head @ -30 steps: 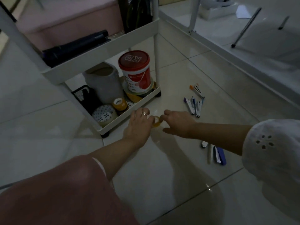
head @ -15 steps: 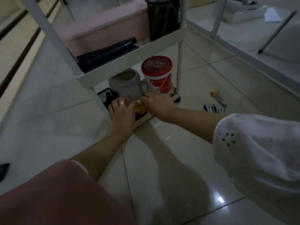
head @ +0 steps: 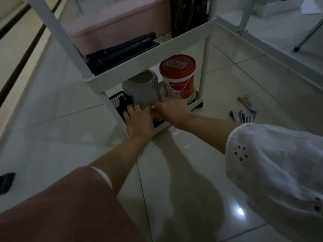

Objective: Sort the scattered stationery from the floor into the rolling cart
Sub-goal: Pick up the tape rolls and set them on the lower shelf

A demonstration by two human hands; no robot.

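Note:
Both my hands reach into the bottom tray of the white rolling cart. Between them sits a yellowish roll of tape, partly hidden. My left hand and my right hand both have their fingers on the roll, just in front of a grey cup and a red-lidded tub. Several pens lie scattered on the floor tiles to the right of the cart.
A black mesh holder stands in the bottom tray at the left. Dark markers lie on the middle shelf beside a black pen cup. A white frame runs along the right. A dark object lies at the left edge.
Both hands have carried the tape roll from the floor up into the cart's bottom tray. The view has shifted closer to the cart.

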